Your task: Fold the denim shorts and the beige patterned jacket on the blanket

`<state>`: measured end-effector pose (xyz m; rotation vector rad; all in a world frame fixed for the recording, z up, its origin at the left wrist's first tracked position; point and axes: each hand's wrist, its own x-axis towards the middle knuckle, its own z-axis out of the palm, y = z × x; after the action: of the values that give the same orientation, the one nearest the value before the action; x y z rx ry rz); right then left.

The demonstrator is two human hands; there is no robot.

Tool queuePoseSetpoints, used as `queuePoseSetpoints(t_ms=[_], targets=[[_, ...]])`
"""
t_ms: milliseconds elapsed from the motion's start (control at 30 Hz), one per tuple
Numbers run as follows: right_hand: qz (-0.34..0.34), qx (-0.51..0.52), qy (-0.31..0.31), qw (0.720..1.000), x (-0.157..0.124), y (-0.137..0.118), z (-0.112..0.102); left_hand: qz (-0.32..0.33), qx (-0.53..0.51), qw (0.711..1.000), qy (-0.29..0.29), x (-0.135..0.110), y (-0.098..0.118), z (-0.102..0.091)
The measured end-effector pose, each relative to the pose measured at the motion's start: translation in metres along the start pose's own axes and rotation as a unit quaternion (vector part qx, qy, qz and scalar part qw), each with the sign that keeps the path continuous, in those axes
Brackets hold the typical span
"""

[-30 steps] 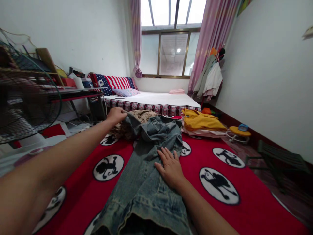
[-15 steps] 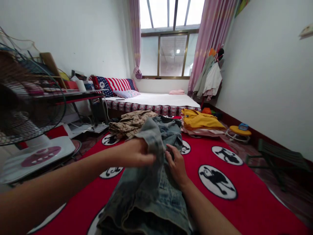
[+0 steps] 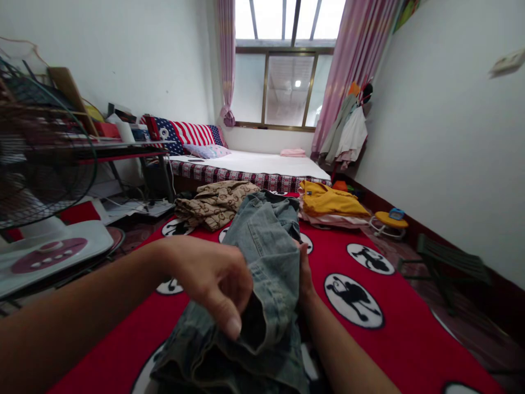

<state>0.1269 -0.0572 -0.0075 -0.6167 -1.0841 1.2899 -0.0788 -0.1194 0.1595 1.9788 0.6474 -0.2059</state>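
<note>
A faded blue denim jacket [image 3: 266, 241] lies on the red blanket in front of me, its dark hem opening toward me. One sleeve is laid over its front, with the dark mouth of the cuff showing. My left hand [image 3: 213, 279] hovers at this cuff, fingers loosely curled and thumb apart. I see no cloth between them. At the jacket's right side, my right hand [image 3: 304, 273] grips the folded edge; its thumb shows, while the other fingers are mostly hidden by denim.
The red blanket [image 3: 404, 323] bears black-and-white round prints. Beyond the jacket lie a tan patterned garment [image 3: 219, 202] and a yellow garment [image 3: 332, 198] on a pile. A fan [image 3: 41, 164] stands left; a yellow stool [image 3: 391, 219] and a dark folding stool [image 3: 455, 254] stand right.
The raised sleeve has come down across the jacket's front. My left hand has moved lower and toward me. My right hand has shifted to the jacket's right edge.
</note>
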Motion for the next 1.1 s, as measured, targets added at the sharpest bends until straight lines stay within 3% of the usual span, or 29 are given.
queuePoseSetpoints(t_ms=[67, 167, 233, 300, 433, 533, 600, 700, 733, 767, 800, 867, 933, 967, 1033, 1100], targets=[[0.079, 0.068, -0.032, 0.994, 0.001, -0.006, 0.001, -0.005, -0.01, 0.995, 0.097, -0.003, -0.015, -0.012], [0.15, 0.062, -0.032, 0.986, 0.001, -0.013, 0.0, 0.0, 0.058, 0.965, 0.257, 0.001, -0.043, -0.02], [0.162, 0.03, -0.016, 0.986, 0.003, -0.014, -0.005, 0.017, 0.089, 0.958, 0.271, 0.01, -0.057, -0.012], [0.147, -0.011, -0.002, 0.989, 0.008, -0.013, -0.01, 0.053, 0.1, 0.962, 0.247, 0.022, -0.065, 0.006], [0.129, -0.083, 0.004, 0.988, 0.016, -0.007, -0.016, 0.121, 0.166, 0.938, 0.281, 0.047, -0.063, 0.041], [0.123, -0.058, 0.02, 0.991, 0.014, -0.004, -0.012, 0.132, 0.171, 0.92, 0.326, 0.042, -0.051, 0.039], [0.12, -0.034, 0.012, 0.992, 0.009, -0.003, -0.008, 0.128, 0.109, 0.938, 0.302, 0.025, -0.039, 0.021], [0.13, -0.03, -0.026, 0.991, 0.003, -0.003, -0.005, 0.095, -0.042, 0.987, 0.123, 0.0, -0.027, -0.014], [0.131, -0.031, -0.036, 0.99, 0.002, -0.003, -0.005, 0.077, -0.08, 0.991, 0.079, -0.003, -0.027, -0.024], [0.13, -0.03, -0.044, 0.99, 0.002, -0.003, -0.006, 0.059, -0.102, 0.99, 0.073, 0.0, -0.03, -0.032], [0.13, -0.029, -0.053, 0.99, 0.002, -0.004, -0.007, 0.045, -0.104, 0.988, 0.109, 0.007, -0.035, -0.038], [0.137, -0.029, -0.081, 0.987, 0.003, -0.004, -0.01, 0.031, -0.047, 0.961, 0.271, 0.036, -0.052, -0.046], [0.153, -0.043, -0.112, 0.981, 0.003, -0.006, -0.012, 0.016, 0.065, 0.891, 0.449, 0.075, -0.075, -0.046], [0.162, -0.054, -0.125, 0.977, 0.003, -0.006, -0.012, -0.01, 0.125, 0.854, 0.505, 0.095, -0.087, -0.044], [0.178, -0.076, -0.143, 0.971, 0.002, -0.008, -0.013, -0.073, 0.21, 0.824, 0.522, 0.129, -0.108, -0.036], [0.187, -0.084, -0.152, 0.967, 0.003, -0.008, -0.015, -0.104, 0.276, 0.815, 0.499, 0.152, -0.124, -0.024]])
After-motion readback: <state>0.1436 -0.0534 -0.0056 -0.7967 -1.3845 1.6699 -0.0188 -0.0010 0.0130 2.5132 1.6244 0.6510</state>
